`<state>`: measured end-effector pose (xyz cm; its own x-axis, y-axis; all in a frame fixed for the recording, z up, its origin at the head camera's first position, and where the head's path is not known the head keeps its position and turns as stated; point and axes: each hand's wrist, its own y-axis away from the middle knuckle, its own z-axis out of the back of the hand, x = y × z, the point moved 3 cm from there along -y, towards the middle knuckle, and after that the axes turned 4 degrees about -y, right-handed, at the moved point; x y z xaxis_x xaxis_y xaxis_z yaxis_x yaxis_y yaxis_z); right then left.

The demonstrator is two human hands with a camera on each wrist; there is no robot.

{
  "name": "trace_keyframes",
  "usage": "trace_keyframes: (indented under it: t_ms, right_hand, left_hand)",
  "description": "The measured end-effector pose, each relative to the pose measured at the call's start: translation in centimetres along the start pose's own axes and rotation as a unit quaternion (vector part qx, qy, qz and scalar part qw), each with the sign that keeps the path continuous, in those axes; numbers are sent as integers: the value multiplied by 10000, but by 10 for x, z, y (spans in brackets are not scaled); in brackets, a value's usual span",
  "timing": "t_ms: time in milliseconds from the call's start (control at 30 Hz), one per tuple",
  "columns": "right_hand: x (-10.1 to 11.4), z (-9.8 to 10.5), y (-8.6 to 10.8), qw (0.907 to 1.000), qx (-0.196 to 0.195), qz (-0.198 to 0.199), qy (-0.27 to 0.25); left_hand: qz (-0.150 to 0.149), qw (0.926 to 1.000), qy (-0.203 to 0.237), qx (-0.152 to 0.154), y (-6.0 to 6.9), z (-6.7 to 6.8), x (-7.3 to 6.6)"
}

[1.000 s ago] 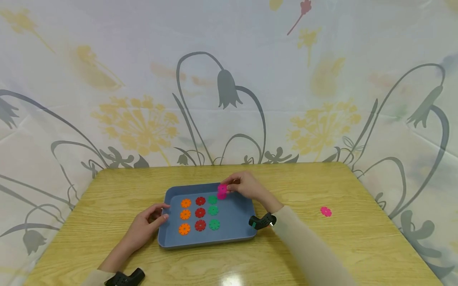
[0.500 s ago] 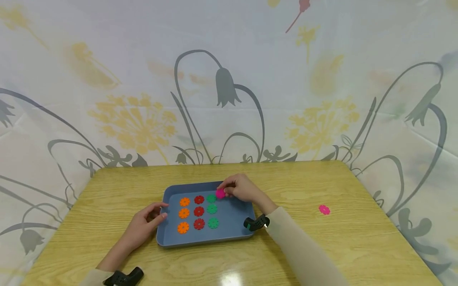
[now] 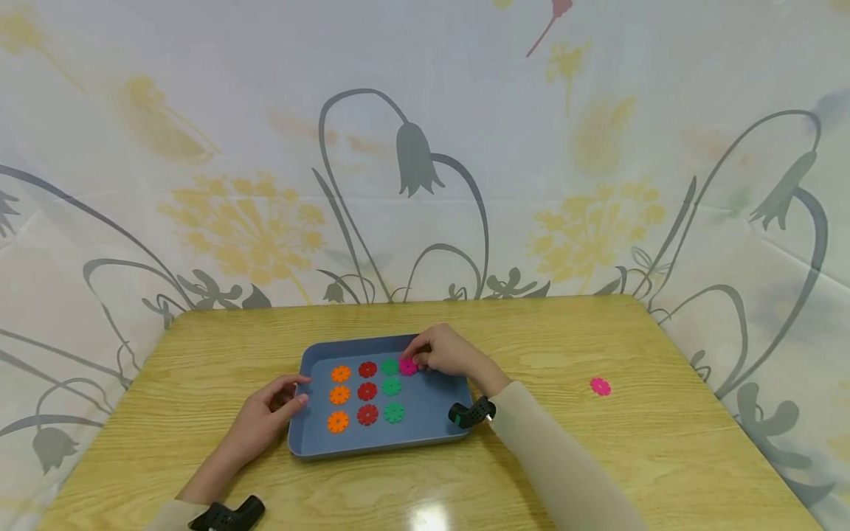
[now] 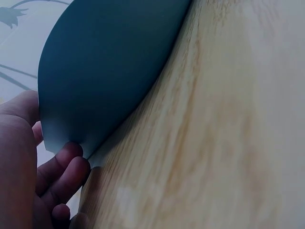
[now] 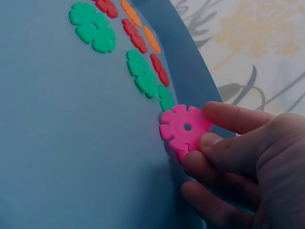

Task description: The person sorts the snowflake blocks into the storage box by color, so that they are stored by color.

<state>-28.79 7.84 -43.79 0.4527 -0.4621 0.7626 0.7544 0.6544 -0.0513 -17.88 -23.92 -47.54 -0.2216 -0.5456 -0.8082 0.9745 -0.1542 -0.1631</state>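
Note:
A blue-grey tray [image 3: 432, 405] lies on the table. Inside it are columns of notched, flower-shaped plastic discs: orange [image 3: 339, 395], red [image 3: 367, 391] and green [image 3: 394, 412]. My right hand [image 3: 446, 351] pinches a pink flower-shaped disc [image 5: 183, 125] between thumb and fingers, at the tray's far side, right beside the farthest green disc [image 5: 166, 99]. More pink shows just below that disc's lower edge; whether it is a second piece I cannot tell. My left hand [image 3: 265, 414] grips the tray's left rim, fingers against the outer wall [image 4: 95, 81] in the left wrist view.
Another pink flower-shaped disc [image 3: 600, 387] lies on the wooden table [image 3: 544, 332], right of the tray. Behind the table hangs a pale cloth [image 3: 279, 147] with a flower print. Both wrists wear black camera mounts.
My right hand has lowered the pink disc from above the tray's far rim toward the tray floor, next to the green column. The left hand stays on the rim.

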Motion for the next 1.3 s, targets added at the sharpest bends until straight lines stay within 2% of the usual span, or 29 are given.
trace_keyframes:
  t_ms: [333,667,1300]
  right_hand:
    - [-1,0,-1,9967,-23,414,695]
    - [3,-1,0,9970,147,377,663]
    - [2,-1,0,9969,107,276,733]
  left_hand:
    - [140,9999,76,-11,1,2,-6]
    - [144,9999,71,9,1,2,-7]
    - [221,9996,160,-12,1,1,-7]
